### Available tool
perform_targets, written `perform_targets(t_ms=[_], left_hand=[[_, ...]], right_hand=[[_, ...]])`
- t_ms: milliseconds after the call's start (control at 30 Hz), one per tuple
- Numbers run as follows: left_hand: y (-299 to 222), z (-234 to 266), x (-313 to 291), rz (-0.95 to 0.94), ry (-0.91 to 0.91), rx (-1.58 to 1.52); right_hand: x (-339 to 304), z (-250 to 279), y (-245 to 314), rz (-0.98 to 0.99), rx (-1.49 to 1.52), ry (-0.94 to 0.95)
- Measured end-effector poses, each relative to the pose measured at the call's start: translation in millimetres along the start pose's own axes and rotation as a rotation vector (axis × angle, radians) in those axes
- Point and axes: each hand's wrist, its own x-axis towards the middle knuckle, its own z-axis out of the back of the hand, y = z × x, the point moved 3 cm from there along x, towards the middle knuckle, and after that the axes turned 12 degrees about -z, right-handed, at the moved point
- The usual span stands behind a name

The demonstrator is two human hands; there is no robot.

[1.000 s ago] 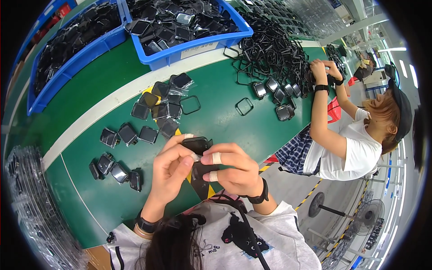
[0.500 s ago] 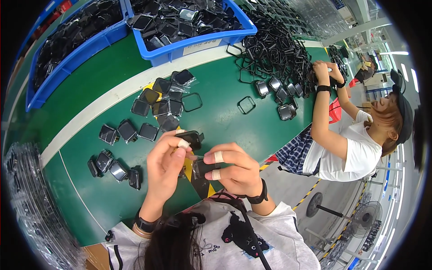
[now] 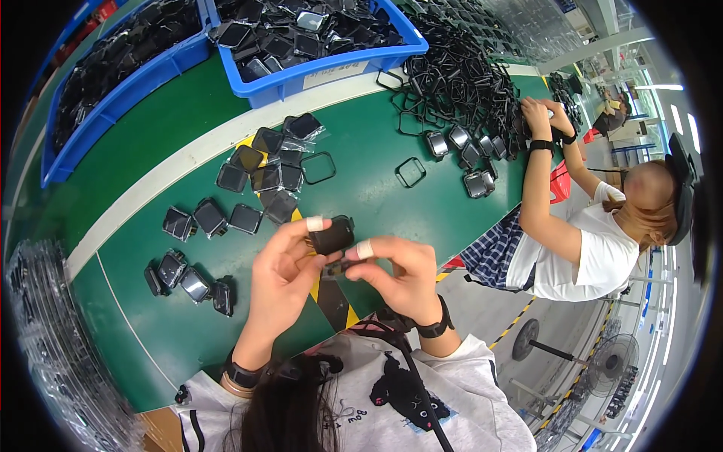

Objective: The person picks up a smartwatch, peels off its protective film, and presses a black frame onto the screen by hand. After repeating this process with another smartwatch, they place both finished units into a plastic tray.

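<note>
Above the table's near edge, my left hand (image 3: 275,286) grips a black square watch-like case (image 3: 332,235) between taped fingers. Close beside it, my right hand (image 3: 407,282) is closed in a pinch on a small dark piece with a clear edge (image 3: 336,267), mostly covered by fingertips. Whether this piece touches the case I cannot tell. Farther off lie several dark square screen pieces in clear film (image 3: 245,160) and a thin black square frame (image 3: 318,168). Several black square units (image 3: 194,285) rest to the left of my hands.
Two blue bins (image 3: 263,94) full of dark square parts stand at the back. A heap of black frames (image 3: 459,83) lies at the far right, near several square units (image 3: 478,183). A co-worker (image 3: 572,241) works there. Stacked clear trays (image 3: 56,339) line the left.
My left hand has turned the black case so its broad face shows more. The right hand's fingers have shifted upward, and the dark piece in them is now more hidden.
</note>
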Motion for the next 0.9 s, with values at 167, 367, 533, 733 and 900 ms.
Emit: perform_targets(t_ms=[167, 367, 533, 733, 900], left_hand=[[2, -3, -1, 0.046, 0.072, -0.009], [-3, -3, -1, 0.050, -0.025, 0.010], [1, 1, 1, 0.083, -0.147, -0.108], [9, 9, -1, 0.098, -0.063, -0.127], [5, 13, 2, -0.071, -0.009, 0.104]], right_hand=[[10, 2, 2, -0.136, 0.038, -0.049], [7, 7, -3, -0.205, 0.251, 0.070], [-1, 5, -12, -0.283, 0.540, 0.199], [-6, -1, -12, -0.253, 0.517, 0.215], [-8, 11, -4, -0.313, 0.663, 0.176]])
